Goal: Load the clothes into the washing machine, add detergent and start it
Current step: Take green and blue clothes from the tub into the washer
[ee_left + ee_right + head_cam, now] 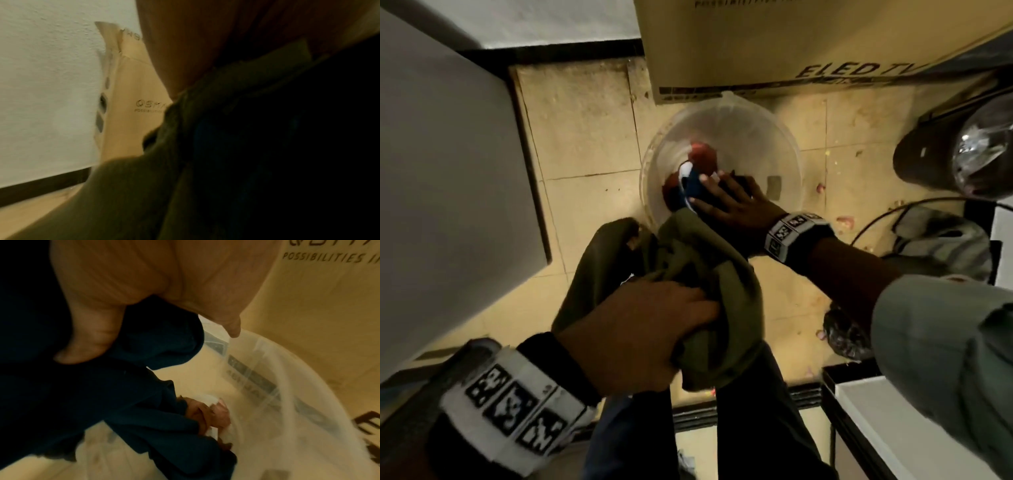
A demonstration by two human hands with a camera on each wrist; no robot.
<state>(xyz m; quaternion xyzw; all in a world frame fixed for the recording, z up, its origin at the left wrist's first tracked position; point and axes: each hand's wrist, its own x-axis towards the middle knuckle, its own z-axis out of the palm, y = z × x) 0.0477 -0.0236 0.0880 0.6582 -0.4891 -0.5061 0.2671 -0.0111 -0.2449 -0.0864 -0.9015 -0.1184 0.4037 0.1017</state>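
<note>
A clear plastic basin [786, 144] stands on the tiled floor and holds a few crumpled clothes. My right hand [726, 205] reaches into it, and the thumb and fingers close round a dark blue garment [690, 186] with white trim. In the right wrist view the dark blue garment [123, 394] hangs from my right hand [144, 272] inside the basin [287, 369]. A red garment [702, 154] lies beneath it. My left hand [654, 325] grips a bunched olive green garment [705, 267] above the basin's near edge. That olive green garment [133, 194] fills the left wrist view.
A large cardboard TV box [791, 41] leans against the wall behind the basin. A grey-white appliance side [441, 171] stands at the left. At the right are a dark rounded object [962, 154], a cable [887, 212] and a black bag [842, 335]. A white box [893, 431] sits at lower right.
</note>
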